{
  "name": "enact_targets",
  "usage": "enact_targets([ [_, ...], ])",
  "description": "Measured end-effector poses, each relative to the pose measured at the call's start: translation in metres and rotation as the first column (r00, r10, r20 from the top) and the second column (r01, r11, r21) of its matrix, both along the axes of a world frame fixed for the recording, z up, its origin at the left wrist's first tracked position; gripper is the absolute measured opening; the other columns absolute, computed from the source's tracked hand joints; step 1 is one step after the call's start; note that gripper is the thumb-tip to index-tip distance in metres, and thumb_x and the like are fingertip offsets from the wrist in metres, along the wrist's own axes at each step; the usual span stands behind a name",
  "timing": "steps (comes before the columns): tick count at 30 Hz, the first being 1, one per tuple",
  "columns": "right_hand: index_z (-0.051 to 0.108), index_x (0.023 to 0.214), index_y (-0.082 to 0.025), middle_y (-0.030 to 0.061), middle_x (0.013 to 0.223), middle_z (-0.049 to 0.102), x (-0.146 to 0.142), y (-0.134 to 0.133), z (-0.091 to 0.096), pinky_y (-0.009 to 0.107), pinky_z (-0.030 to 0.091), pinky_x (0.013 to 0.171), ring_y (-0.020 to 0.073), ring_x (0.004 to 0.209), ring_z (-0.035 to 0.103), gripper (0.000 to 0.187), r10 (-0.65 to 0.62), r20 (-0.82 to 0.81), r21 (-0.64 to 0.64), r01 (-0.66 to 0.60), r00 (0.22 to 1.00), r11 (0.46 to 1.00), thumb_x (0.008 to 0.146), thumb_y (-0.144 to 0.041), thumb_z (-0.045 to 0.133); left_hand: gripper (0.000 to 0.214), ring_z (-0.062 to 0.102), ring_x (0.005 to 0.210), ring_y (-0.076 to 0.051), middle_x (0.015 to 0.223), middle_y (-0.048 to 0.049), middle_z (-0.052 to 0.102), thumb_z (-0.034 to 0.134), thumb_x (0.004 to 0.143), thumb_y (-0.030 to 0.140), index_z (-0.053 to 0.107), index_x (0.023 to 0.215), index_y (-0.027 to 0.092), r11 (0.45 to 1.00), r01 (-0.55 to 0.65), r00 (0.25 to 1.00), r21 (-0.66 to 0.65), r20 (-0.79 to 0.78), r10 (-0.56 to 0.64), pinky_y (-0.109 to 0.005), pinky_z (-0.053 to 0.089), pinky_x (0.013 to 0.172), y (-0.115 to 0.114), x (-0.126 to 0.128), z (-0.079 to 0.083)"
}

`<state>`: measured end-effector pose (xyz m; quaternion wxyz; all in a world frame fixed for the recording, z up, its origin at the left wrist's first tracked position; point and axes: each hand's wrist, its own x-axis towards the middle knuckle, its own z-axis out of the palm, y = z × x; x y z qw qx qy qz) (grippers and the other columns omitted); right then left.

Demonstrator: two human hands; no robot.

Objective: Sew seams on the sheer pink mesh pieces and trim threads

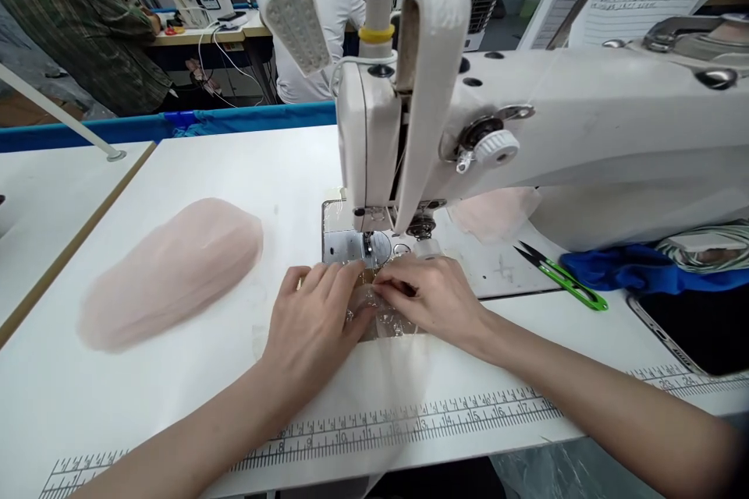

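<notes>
A piece of thin sheer fabric [391, 320] lies in front of the needle area of a white sewing machine [374, 125]. My right hand [436, 298] pinches its edge between thumb and fingers, just short of the presser foot [368, 245]. Beside it, my left hand [316, 312] rests palm down at the fabric's left side, fingers laid forward and thumb apart, touching the cloth. Where the fingertips meet the cloth is partly hidden. A pale pink sheer fabric piece [175, 273] lies flat on the table to the left.
Green thread snips [565, 277], a blue cloth [649, 269] and a phone [696, 331] are at right. More pink fabric [497, 212] sits behind the needle area. A printed ruler [374, 433] runs along the front edge. Two people work beyond a blue-edged barrier [263, 118].
</notes>
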<state>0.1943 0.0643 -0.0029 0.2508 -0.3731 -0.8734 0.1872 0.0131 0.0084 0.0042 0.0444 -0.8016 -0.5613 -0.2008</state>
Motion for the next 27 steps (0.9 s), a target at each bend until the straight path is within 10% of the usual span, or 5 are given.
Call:
enact_targets([
  [6,0.069,0.076,-0.020,-0.0053,0.061,0.063,-0.002,0.001,0.003,0.026,0.036,0.066,0.0097,0.059,0.056,0.013,-0.024,-0.032,-0.033,0.023,0.999,0.999,0.085,-0.015,0.062,0.017,0.062,0.092,-0.022,0.096,-0.0046,0.072,0.057,0.087,0.007,0.067,0.098,0.016,0.925,0.228,0.965,0.305,-0.197,-0.173,-0.045,0.037,0.094,-0.008,0.001,0.001],
  [16,0.068,0.114,-0.023,0.0017,0.083,0.069,0.010,0.005,0.001,0.034,0.036,0.080,0.0176,0.083,0.060,0.026,0.036,0.157,0.224,-0.072,0.987,0.972,0.097,-0.031,0.050,0.021,0.062,0.101,-0.023,0.112,-0.0038,0.073,0.054,0.095,0.020,0.067,0.110,0.015,0.940,0.268,0.952,0.211,-0.210,-0.224,-0.044,0.035,0.090,-0.017,0.002,-0.002],
  [22,0.073,0.083,-0.013,0.0112,0.081,0.069,0.024,0.009,0.017,0.040,0.037,0.074,0.0228,0.074,0.058,0.034,-0.317,0.301,0.529,0.119,0.899,0.840,0.097,-0.030,0.047,0.026,0.062,0.107,-0.023,0.120,-0.0029,0.069,0.052,0.096,0.023,0.064,0.119,0.018,0.951,0.264,0.959,0.161,-0.145,-0.242,-0.043,0.034,0.092,-0.001,-0.004,-0.001],
  [27,0.065,0.118,-0.013,0.0063,0.107,0.072,0.013,-0.008,0.011,0.036,0.041,0.080,0.0203,0.092,0.060,0.031,-0.009,0.256,0.487,-0.121,0.967,0.865,0.092,-0.012,0.048,0.025,0.062,0.110,-0.025,0.114,-0.0018,0.072,0.050,0.096,0.021,0.066,0.115,0.020,0.956,0.266,0.957,0.127,-0.157,-0.245,-0.044,0.033,0.091,0.008,-0.008,-0.001],
])
